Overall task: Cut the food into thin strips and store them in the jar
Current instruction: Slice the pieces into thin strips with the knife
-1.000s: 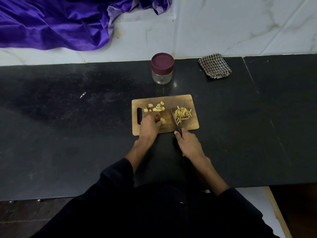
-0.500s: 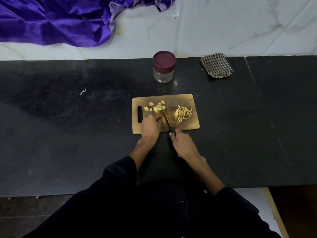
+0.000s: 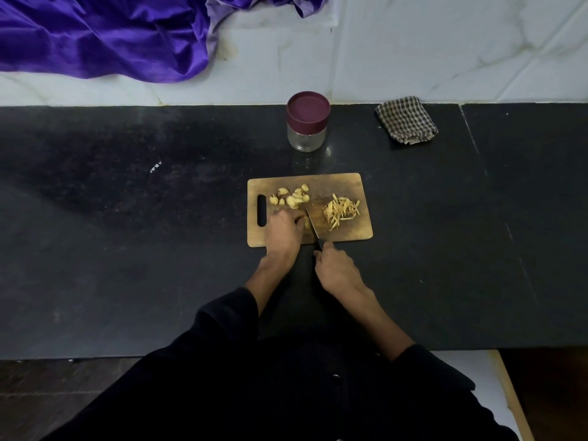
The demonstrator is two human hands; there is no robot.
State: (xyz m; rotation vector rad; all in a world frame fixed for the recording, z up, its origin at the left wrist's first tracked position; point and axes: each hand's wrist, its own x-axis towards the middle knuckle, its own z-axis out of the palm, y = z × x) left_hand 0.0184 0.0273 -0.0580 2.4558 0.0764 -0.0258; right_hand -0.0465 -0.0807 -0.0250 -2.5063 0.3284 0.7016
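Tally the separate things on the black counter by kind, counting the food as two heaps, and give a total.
Jar: 1
Cutting board: 1
Knife: 1
Checked cloth: 1
Food heaps: 2, chunks and strips
Total: 6

The black counter (image 3: 127, 249) lay bare to the left and right of the cutting board (image 3: 337, 183). The lidded jar (image 3: 307, 122) stood behind the board's far edge, apart from it, with a bare strip of counter between. A folded checked cloth (image 3: 406, 120) lay right of the jar, near the wall. Purple fabric (image 3: 105, 33) draped the wall at rear left, above the counter.
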